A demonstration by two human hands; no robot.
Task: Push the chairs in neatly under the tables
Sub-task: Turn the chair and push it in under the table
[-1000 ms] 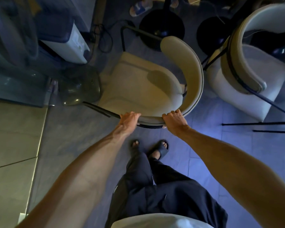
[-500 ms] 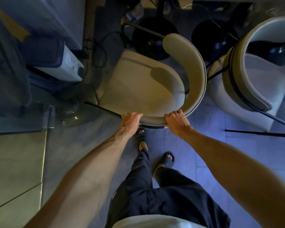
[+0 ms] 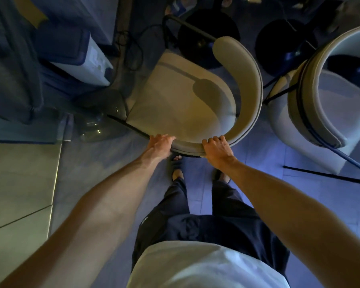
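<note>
A cream chair [image 3: 183,100] with a curved backrest and black metal frame stands right in front of me, its seat pointing toward a round black table base [image 3: 204,36]. My left hand [image 3: 160,143] grips the near rim of the backrest. My right hand [image 3: 216,148] holds the same rim a little to the right. A second cream chair [image 3: 328,104] of the same kind stands to the right, beside another black table base [image 3: 283,44]. The tabletops are out of view.
A white appliance with a blue lid [image 3: 79,57] and a clear glass-like object [image 3: 100,119] sit on the floor to the left. Cables [image 3: 133,53] lie behind the chair. Someone's sandalled foot [image 3: 175,7] shows at the top edge. My own feet stand just behind the chair.
The chair has slid forward toward the black table base, and I have stepped after it. Both hands have kept their hold on the backrest rim.
</note>
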